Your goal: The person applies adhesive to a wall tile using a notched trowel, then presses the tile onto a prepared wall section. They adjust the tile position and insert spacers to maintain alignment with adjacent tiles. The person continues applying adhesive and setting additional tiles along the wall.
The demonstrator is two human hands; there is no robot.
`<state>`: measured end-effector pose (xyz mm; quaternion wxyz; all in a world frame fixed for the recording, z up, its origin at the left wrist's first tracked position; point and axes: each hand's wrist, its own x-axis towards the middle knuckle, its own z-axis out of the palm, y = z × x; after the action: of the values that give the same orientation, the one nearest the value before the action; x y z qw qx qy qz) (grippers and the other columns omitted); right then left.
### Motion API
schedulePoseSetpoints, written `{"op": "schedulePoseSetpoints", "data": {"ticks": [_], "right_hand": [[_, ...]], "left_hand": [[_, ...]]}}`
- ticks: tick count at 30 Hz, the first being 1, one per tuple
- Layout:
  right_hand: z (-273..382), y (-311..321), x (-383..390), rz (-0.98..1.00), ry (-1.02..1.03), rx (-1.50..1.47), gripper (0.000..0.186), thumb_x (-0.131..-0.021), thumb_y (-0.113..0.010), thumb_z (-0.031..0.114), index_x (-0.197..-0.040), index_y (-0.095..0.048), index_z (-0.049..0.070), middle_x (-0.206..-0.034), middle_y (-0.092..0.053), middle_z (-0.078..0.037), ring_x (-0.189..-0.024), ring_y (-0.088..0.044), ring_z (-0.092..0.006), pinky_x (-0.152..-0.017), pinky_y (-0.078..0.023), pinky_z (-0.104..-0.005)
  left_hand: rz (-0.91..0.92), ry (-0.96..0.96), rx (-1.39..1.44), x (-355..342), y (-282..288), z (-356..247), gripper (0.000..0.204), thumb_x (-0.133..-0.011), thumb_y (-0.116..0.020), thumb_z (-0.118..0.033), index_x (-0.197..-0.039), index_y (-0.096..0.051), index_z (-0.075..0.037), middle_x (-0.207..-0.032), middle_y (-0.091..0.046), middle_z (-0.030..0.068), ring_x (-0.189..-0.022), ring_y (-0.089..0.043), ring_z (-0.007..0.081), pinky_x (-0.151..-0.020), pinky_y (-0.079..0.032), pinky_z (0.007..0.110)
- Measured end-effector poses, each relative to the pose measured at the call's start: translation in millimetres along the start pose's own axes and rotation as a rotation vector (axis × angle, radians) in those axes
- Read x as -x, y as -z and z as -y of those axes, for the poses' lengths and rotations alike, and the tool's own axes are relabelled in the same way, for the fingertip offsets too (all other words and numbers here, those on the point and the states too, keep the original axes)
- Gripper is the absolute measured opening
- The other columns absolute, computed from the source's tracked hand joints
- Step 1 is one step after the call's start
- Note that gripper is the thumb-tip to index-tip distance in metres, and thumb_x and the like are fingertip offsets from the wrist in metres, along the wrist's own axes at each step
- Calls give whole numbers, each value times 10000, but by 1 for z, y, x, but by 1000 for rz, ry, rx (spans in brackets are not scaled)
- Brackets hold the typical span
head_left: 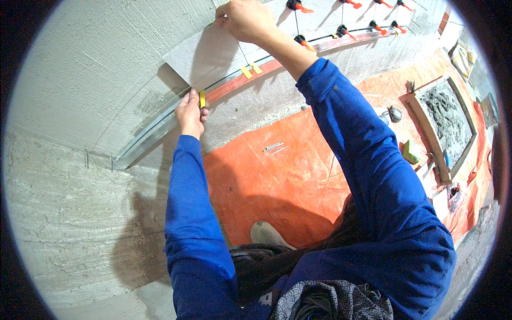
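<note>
A light grey tile (178,53) is set against the rough mortar wall, its lower edge along a long metal rail (149,140) with a red strip (256,76). My left hand (191,114) is at the tile's lower left corner, thumb near the edge, fingers closed round a small yellow wedge (202,99). Two more yellow wedges (246,72) stick out at the joint further right. My right hand (246,20) is up at the tile's upper part, fingertips pinched together; what they hold is too small to make out.
Black and red tile levelling clips (344,32) line the joints at upper right. An orange sheet (282,170) covers the floor, with several thin metal rods (274,147) on it. A wooden-framed tray (418,114) of wet mortar stands at right, near a green packet (410,152).
</note>
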<state>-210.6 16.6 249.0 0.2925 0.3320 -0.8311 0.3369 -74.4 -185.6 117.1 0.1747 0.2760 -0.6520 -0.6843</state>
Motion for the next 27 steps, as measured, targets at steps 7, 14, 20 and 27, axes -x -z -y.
{"op": "schedulePoseSetpoints", "data": {"ticks": [7, 14, 20, 27], "right_hand": [[2, 10, 5, 36, 16, -87, 229, -850, -666, 250, -1024, -724, 113, -861, -703, -213, -815, -678, -401, -718, -525, -491], [-5, 55, 22, 105, 77, -24, 282, -879, -662, 313, -1061, -710, 103, -853, -713, -180, -823, -686, -370, -720, -530, -473], [-20, 85, 45, 170, 141, 124, 229, -846, -702, 245, -1022, -736, 103, -810, -713, -134, -770, -693, -313, -673, -531, -415], [-83, 128, 165, 651, -14, 366, 248, -850, -645, 342, -883, -679, 99, -834, -698, -167, -785, -693, -378, -675, -542, -511]], "left_hand": [[-8, -1, -1, -1, 1, 1, 291, -998, -580, -333, -1134, -631, -81, -644, -605, 29, -420, -489, 83, -328, -323, 203], [-4, -28, 35, -1, 2, 2, 297, -961, -635, -361, -1072, -644, -86, -658, -603, 20, -428, -504, 93, -335, -330, 209], [20, -23, 7, -8, 7, 9, 303, -951, -643, -389, -1048, -638, -102, -681, -565, -5, -461, -515, 108, -374, -366, 231], [105, -52, -47, -21, 28, 22, 303, -999, -534, -328, -1183, -634, -109, -907, -658, 2, -612, -525, 78, -523, -400, 220]]}}
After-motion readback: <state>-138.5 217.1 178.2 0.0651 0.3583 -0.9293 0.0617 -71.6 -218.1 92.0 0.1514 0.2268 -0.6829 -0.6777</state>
